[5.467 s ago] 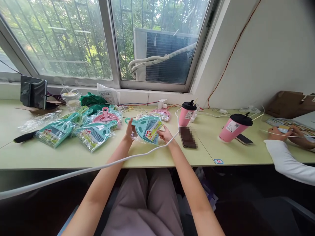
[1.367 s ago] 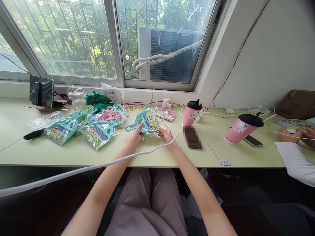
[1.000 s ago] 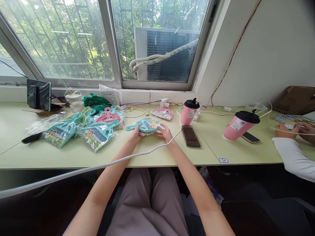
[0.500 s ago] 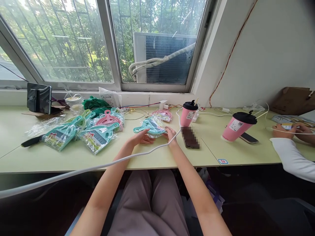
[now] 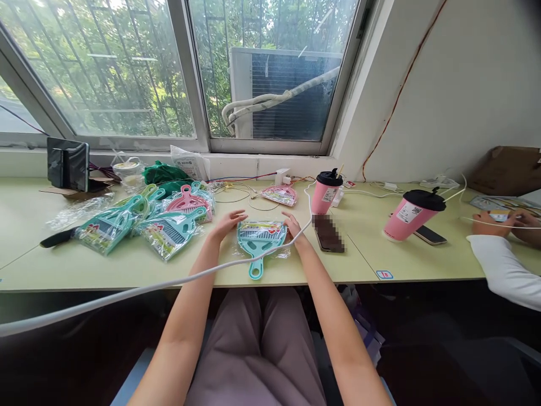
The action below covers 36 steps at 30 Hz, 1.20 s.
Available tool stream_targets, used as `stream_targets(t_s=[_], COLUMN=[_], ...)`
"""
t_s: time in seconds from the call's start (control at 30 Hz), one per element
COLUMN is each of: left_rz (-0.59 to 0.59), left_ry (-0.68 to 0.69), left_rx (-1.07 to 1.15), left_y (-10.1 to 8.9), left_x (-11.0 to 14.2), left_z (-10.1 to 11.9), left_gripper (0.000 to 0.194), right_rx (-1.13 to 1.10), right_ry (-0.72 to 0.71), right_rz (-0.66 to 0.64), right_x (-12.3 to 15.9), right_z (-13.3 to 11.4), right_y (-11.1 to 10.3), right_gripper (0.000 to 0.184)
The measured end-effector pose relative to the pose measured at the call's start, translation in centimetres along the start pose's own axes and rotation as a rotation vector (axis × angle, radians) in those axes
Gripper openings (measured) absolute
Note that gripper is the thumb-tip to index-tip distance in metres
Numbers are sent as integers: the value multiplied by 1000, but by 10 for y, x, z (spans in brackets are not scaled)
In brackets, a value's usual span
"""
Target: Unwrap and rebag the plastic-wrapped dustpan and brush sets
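Pale green table [image 5: 105, 270], teal dustpan [image 5: 258, 243] in clear bag [image 5: 279, 254].
Left hand [image 5: 226, 223] open, just beside; right hand [image 5: 292, 225] open, touching bag. Looks light, stiff; handle [image 5: 255, 269] good to hold.

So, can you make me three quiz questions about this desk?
1. Where is the teal plastic dustpan?
A) On the windowsill
B) Between the left hand and right hand
C) Under the desk

2. How many pink cups with black lids are on the pale green desk?
A) One
B) Four
C) Two

3. What covers the dustpan?
A) Clear plastic wrap
B) Cloth
C) Nothing

1 B: a hand on each side.
2 C: one near the window, one farther right.
3 A: the wrap shines around its edges.
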<state>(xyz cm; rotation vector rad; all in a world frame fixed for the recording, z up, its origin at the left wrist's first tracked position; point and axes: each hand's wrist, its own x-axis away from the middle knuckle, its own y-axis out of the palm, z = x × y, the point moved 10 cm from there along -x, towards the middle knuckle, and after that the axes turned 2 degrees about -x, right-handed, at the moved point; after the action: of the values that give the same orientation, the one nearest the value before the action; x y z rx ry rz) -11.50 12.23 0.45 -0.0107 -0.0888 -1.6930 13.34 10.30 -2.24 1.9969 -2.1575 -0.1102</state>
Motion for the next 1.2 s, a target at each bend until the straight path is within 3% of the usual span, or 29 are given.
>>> stream_targets(t_s=[0.07, 0.17, 0.3, 0.43, 0.57, 0.7, 0.83, 0.93, 1.2], left_rz=[-134, -190, -189, -161, -98, -132, -146, -135, -158], left_ry=[-36, -40, -62, -88, -7, 107, 194, 223, 255], left_rx=[-58, -60, -1, -26, -38, -66, -138, -137, -150], left_y=[14, 20, 18, 14, 9, 14, 18, 18, 24], left_x=[1, 2, -1, -4, -5, -3, 1, 4, 4], left_z=[-8, -12, -16, -21, -13, -2, 8, 11, 15], left_gripper=[55, 63, 61, 46, 32, 26, 22, 19, 9], right_rx=[-33, -58, -39, -47, -32, 52, 276, 399, 377], right_ry=[7, -47, -83, -114, -157, -193, -347, -443, -467], right_rz=[8, -8, -36, -42, -21, 38, 116, 88, 119], right_x=[-8, -20, -28, -28, -26, -26, -21, -17, -16], right_z=[7, 11, 17, 16, 11, 7, -9, -17, -21], right_y=[-4, -8, -11, -12, -11, -17, -22, -15, -14], right_gripper=[52, 47, 55, 50, 40, 33, 22, 15, 15])
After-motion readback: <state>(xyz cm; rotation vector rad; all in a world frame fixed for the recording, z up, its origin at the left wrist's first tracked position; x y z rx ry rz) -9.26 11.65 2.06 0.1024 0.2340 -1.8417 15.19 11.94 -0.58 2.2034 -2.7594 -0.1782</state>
